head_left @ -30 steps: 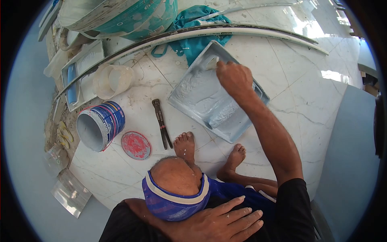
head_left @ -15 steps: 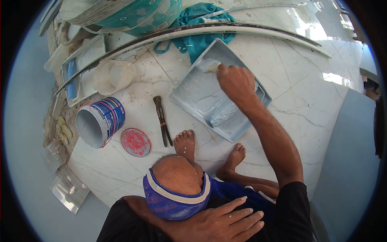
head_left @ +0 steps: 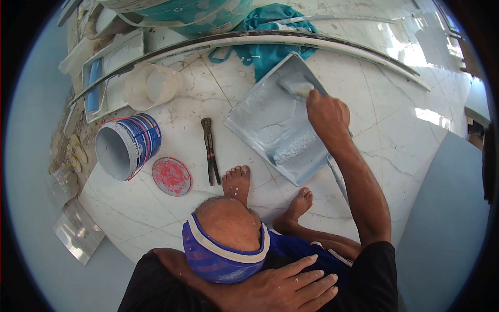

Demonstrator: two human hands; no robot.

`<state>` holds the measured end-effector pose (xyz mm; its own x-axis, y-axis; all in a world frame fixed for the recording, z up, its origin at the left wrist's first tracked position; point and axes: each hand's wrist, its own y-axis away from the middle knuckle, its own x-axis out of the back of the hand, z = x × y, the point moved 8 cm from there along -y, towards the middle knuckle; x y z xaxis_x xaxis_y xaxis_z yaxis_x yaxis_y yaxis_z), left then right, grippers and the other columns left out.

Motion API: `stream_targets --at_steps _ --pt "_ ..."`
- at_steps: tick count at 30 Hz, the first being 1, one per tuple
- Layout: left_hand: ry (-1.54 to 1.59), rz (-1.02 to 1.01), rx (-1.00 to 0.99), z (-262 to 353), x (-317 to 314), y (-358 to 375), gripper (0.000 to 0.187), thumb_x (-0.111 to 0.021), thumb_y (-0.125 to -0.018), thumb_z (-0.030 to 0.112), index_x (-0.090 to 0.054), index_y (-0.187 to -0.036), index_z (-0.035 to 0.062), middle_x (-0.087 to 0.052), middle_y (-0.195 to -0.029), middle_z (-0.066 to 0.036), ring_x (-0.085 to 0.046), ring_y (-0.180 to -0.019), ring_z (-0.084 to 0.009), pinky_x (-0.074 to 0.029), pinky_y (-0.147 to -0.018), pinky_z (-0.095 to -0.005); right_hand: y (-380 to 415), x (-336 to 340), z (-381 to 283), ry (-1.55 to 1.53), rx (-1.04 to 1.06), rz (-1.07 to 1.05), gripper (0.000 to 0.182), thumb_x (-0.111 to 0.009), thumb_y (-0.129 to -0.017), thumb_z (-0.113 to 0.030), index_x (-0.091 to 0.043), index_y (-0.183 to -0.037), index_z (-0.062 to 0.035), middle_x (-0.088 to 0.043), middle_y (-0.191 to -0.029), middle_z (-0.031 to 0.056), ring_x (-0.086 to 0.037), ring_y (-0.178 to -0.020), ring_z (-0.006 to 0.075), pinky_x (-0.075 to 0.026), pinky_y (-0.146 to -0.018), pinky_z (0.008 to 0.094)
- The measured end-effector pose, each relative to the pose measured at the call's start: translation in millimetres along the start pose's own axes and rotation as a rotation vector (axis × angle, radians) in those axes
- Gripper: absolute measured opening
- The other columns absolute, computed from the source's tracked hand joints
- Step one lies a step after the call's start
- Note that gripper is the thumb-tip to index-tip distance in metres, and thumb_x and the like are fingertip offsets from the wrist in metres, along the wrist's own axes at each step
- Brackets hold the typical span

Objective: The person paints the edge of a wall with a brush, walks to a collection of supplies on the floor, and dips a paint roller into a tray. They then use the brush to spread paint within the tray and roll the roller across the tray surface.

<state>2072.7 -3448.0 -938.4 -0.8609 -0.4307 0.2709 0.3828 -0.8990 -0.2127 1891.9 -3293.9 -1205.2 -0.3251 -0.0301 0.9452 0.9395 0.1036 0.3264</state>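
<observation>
- Right hand [head_left: 327,115]: closed around a paint brush [head_left: 297,87], bristles down in the far end of the paint tray [head_left: 254,112].
- Left hand [head_left: 283,286]: flat, fingers spread, resting on the thigh, holding nothing.
- Risk: an overloaded brush may drip on the marble floor [head_left: 395,119].
- Risk: pressing the tray rim could tip it towards the pincers [head_left: 209,151].
</observation>
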Motion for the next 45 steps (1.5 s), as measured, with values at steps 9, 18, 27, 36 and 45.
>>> stream_targets --at_steps 9,18,27,36,45 --pt "-0.091 -0.019 -0.044 4.0 -8.0 0.8 0.049 -0.048 -0.099 0.026 -0.055 -0.141 0.0005 -0.059 -0.142 -0.02 -0.059 -0.127 -0.0338 -0.033 -0.12 -0.0592 -8.8 -0.6 -2.1 -0.001 -0.011 0.086 0.02 -0.054 -0.098 -0.017 -0.069 -0.1 -0.0043 -0.073 -0.078 0.0193 -0.074 -0.071 0.0379 -0.059 -0.061 0.0492" --pt "-0.086 0.005 -0.033 2.8 -3.4 0.4 0.049 -0.048 -0.1 0.025 -0.054 -0.142 0.0012 -0.058 -0.143 -0.019 -0.058 -0.129 -0.033 -0.034 -0.12 -0.0585 -6.2 0.7 -7.0 -0.009 0.0 0.071 0.02 -0.054 -0.098 -0.019 -0.068 -0.099 -0.0042 -0.073 -0.079 0.0201 -0.074 -0.07 0.0388 -0.058 -0.06 0.0498" --pt "-0.057 0.015 -0.033 1.8 -0.2 1.8 0.052 -0.048 -0.099 0.029 -0.053 -0.142 0.0002 -0.058 -0.143 -0.02 -0.059 -0.127 -0.0335 -0.033 -0.12 -0.0592 53.9 -18.3 6.9 0.052 -0.036 -0.024 0.025 -0.056 -0.103 -0.029 -0.065 -0.098 -0.0067 -0.07 -0.067 0.0148 -0.07 -0.059 0.036 -0.055 -0.055 0.0478" --pt "-0.111 -0.049 -0.028 2.2 -4.6 0.0 0.053 -0.047 -0.102 0.033 -0.052 -0.144 0.0012 -0.056 -0.145 -0.019 -0.057 -0.131 -0.0337 -0.028 -0.123 -0.0587 72.4 -28.8 8.1 -0.024 -0.016 -0.033 0.023 -0.058 -0.102 -0.03 -0.06 -0.096 -0.0077 -0.07 -0.071 0.0157 -0.071 -0.059 0.036 -0.055 -0.051 0.0491" --pt "-0.159 -0.034 -0.035 2.9 -3.6 -2.9 0.055 -0.049 -0.101 0.033 -0.051 -0.144 0.0 -0.056 -0.145 -0.02 -0.058 -0.13 -0.0345 -0.03 -0.121 -0.06 83.4 -24.0 17.1 0.01 0.003 -0.034 0.021 -0.059 -0.102 -0.027 -0.061 -0.1 -0.0063 -0.069 -0.069 0.0168 -0.069 -0.056 0.0341 -0.054 -0.049 0.047"
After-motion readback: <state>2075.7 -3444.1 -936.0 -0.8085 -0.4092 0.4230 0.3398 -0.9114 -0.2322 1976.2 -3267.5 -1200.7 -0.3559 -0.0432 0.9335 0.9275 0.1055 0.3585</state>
